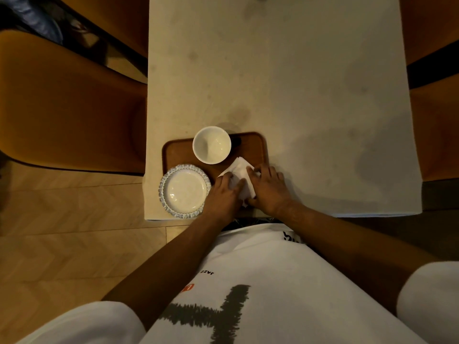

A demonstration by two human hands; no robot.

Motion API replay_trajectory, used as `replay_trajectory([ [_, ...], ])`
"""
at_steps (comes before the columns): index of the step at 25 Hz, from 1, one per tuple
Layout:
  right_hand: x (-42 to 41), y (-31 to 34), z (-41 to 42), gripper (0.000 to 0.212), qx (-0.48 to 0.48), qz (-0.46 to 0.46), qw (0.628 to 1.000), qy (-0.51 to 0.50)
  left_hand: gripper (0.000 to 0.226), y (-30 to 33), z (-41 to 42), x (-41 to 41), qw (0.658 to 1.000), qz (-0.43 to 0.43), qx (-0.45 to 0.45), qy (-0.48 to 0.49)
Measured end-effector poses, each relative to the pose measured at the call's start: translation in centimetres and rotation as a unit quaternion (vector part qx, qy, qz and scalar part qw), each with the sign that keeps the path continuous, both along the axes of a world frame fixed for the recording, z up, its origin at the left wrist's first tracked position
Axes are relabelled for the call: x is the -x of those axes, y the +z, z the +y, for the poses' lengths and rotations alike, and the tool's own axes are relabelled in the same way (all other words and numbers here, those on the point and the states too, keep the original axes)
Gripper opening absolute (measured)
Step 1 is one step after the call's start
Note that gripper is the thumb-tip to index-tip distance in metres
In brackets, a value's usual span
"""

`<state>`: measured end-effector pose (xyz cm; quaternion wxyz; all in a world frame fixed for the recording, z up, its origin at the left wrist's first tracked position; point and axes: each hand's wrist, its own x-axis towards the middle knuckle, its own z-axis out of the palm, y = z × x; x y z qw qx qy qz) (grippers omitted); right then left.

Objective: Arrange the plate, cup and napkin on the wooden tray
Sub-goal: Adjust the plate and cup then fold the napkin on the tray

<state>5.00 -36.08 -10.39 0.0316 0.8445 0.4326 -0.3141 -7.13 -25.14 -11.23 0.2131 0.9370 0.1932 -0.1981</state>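
A wooden tray [250, 145] lies at the near left corner of the pale table. A white cup [211, 144] stands upright at the tray's far side. A white plate with a patterned rim [184, 190] sits on the tray's near left part, overhanging its edge. A white folded napkin [238, 170] lies on the tray's right part. My left hand [223, 197] and my right hand [269, 188] both rest on the napkin, fingers pressing its edges from either side. The hands hide the napkin's near part.
The pale table [298, 83] stretches away beyond the tray. An orange chair [62, 108] stands at the left, another orange seat [437, 125] at the right. The table's near edge [323, 214] runs just behind my wrists. Wooden floor lies at lower left.
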Motion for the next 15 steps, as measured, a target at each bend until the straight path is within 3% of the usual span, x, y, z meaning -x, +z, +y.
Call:
replay_trajectory([
  [15,0.49,0.18,0.31,0.092,0.013,-0.014,1.000,0.002,0.065,0.10,-0.46,-0.02,1.000,-0.008,0.006,0.029],
])
